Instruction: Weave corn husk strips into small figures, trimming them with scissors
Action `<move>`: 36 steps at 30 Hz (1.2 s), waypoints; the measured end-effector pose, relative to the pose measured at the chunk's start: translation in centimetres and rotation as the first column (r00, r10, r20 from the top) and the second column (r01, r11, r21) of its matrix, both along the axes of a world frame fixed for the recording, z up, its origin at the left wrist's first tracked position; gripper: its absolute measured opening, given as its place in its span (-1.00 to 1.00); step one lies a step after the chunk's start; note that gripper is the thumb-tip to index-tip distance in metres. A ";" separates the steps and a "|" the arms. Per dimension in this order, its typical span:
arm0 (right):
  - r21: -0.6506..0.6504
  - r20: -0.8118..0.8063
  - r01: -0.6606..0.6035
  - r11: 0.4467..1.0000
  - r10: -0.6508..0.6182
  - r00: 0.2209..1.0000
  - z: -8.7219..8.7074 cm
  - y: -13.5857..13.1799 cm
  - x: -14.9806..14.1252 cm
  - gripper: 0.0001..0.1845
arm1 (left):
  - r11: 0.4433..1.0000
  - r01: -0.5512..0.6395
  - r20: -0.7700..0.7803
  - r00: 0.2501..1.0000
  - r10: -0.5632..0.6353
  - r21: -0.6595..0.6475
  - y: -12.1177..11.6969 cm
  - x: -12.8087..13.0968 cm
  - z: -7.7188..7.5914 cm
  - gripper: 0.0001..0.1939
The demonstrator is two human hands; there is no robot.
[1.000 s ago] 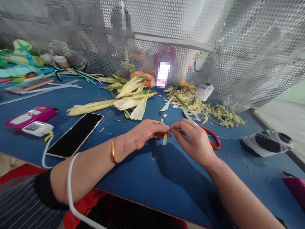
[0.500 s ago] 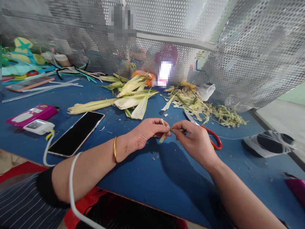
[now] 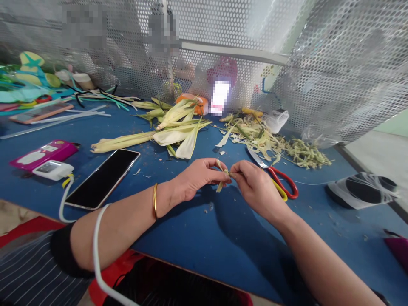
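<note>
Between thumb and fingers, my left hand [image 3: 208, 175] pinches a small folded strip of corn husk [image 3: 219, 186], whose pale ends poke out above and below the fingertips. My right hand [image 3: 257, 183] is closed at the strip's right end, its fingertips pinched on the husk close to the left ones. Both hands are just above the blue table [image 3: 191, 250]. Just right of my right hand lie scissors [image 3: 282, 178] with red and yellow handles. Loose corn husks [image 3: 178, 131] lie in a pile beyond my left hand.
Husk scraps [image 3: 255, 134] and a heap of small green knotted pieces [image 3: 306, 154] lie at the back right. A black phone [image 3: 103, 178] and a magenta case [image 3: 44, 154] are on the left. A plastic-wrapped dark spool [image 3: 361, 190] is at right. Perforated mesh [image 3: 229, 29] stands behind.
The right hand has shifted slightly, and more of the scissors' yellow handle shows. Both hands keep their pinch on the husk strip.
</note>
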State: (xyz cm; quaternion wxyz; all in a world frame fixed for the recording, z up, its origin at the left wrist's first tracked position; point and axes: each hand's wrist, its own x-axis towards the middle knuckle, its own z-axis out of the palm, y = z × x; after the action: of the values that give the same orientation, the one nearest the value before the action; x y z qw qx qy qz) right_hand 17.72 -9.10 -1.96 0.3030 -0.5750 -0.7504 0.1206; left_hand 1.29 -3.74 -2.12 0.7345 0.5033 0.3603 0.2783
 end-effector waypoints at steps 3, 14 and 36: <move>-0.042 -0.035 -0.029 0.999 0.028 0.999 0.1 0.1 0.1 -0.83 | 0.998 0.010 -0.044 0.999 -0.007 0.059 -0.2 0.0 0.2 -0.87; -0.289 -0.259 -0.033 0.957 -0.045 0.965 0.4 0.2 0.2 -0.75 | 0.998 0.060 -0.025 0.998 -0.060 -0.006 0.1 -0.2 0.4 -0.87; 0.320 0.269 -0.296 0.900 0.213 0.939 0.3 0.2 1.6 -0.73 | 0.971 0.074 0.065 0.996 -0.061 -0.226 0.9 -0.5 -0.4 -0.75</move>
State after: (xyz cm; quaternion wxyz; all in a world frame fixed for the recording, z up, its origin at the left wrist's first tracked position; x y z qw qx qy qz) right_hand 19.33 -8.91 -1.68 0.2955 -0.4169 -0.8584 -0.0450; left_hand 0.77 -2.85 -2.49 0.8065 0.4193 0.3513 0.2244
